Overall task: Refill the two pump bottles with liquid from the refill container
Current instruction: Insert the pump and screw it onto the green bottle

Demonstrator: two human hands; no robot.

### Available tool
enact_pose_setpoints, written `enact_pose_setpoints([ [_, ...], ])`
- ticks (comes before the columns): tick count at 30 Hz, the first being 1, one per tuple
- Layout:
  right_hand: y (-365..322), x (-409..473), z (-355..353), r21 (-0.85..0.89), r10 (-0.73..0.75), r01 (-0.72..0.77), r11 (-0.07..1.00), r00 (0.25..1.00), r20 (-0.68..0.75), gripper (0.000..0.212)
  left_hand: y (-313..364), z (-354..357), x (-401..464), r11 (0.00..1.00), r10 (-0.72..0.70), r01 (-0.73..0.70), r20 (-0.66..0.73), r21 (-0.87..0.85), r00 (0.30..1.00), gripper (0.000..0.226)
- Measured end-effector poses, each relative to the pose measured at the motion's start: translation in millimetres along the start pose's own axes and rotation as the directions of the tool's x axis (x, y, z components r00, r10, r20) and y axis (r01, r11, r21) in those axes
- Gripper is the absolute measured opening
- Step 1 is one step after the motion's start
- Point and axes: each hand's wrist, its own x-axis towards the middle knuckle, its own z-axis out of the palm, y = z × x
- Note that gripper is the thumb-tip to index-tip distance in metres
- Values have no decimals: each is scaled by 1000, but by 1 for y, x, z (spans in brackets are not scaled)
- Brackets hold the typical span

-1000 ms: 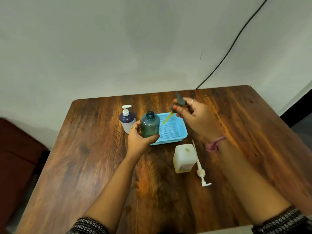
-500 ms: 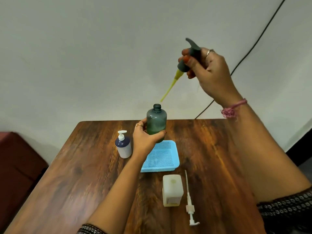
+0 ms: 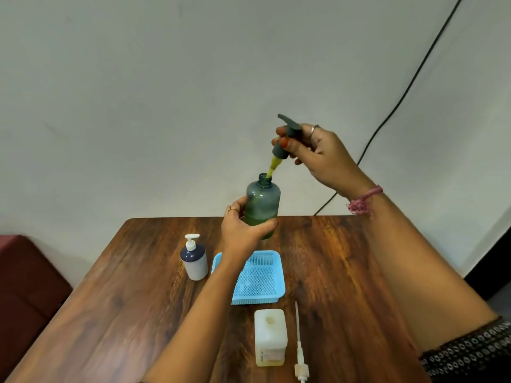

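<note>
My left hand (image 3: 243,230) grips a translucent grey-green bottle (image 3: 262,200), held upright above the table with greenish liquid in its lower part. My right hand (image 3: 318,153) pinches the dark grey pump head (image 3: 286,138) above it; the yellow-coated dip tube (image 3: 272,168) reaches down into the bottle's open neck. A white pump bottle with a dark blue shoulder (image 3: 194,258) stands closed on the table at the left. The white square refill container (image 3: 270,337) stands open near the front edge. A loose white pump with its tube (image 3: 299,346) lies beside it.
A light blue mesh tray (image 3: 262,277) sits mid-table between the bottles and the refill container. The wooden table (image 3: 116,313) stands against a white wall, with a black cable (image 3: 401,100) running down it. A dark red seat (image 3: 25,283) is at the left.
My right hand has come down with the pump head, and its tube has gone from hanging free above the bottle into the bottle's neck. My left hand has kept holding the bottle.
</note>
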Motion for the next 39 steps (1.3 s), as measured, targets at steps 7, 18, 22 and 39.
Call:
enact_pose_setpoints([
  [7, 7, -1, -7, -126, 17, -3, 992, 994, 109, 30, 14, 12, -2, 999, 41, -42, 21, 8, 999, 75],
  [18, 6, -4, -9, -140, 40, -15, 990, 983, 179, 30, 35, 11, -4, 996, 85, -87, 39, 34, 996, 77],
  [22, 3, -10, 3, -126, 10, -9, 992, 1000, 11, 24, 39, 12, -4, 996, 84, -84, 11, 30, 996, 76],
  [39, 7, -29, 14, -28, 139, -145, 989, 979, -149, 38, 33, 15, -17, 997, 77, -77, -8, 27, 997, 72],
])
